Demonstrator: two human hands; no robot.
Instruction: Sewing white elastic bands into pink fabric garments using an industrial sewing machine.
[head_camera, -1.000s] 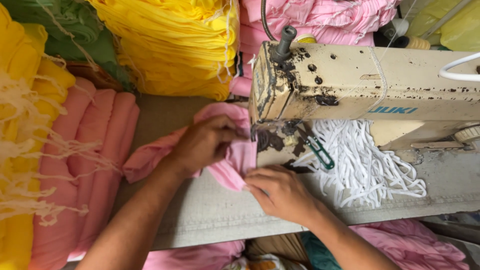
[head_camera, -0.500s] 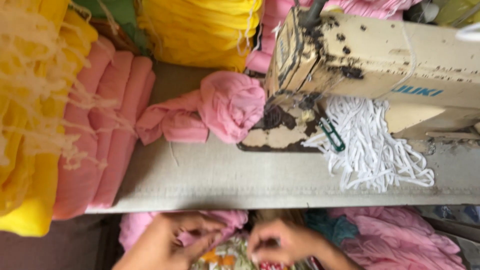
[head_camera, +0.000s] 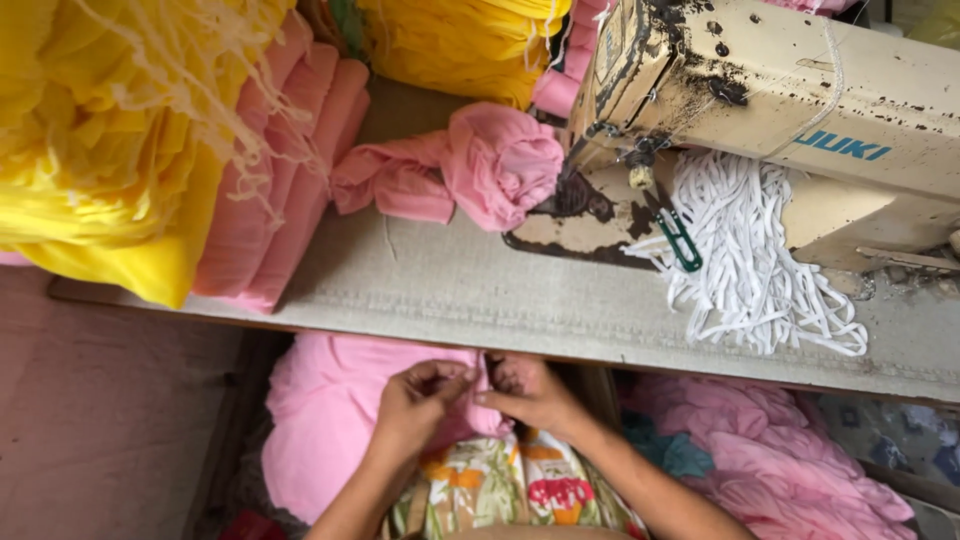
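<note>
Where both hands meet at lower centre of the frame, left hand (head_camera: 415, 400) and right hand (head_camera: 530, 392) pinching pink fabric piece (head_camera: 330, 420) below table edge (head_camera: 450, 300), bunched pink cloth (head_camera: 490, 165) upper centre beside sewing machine (head_camera: 780, 100), white elastic pile (head_camera: 750, 250) at right, yellow fabric stack (head_camera: 100, 150) upper left.
</note>
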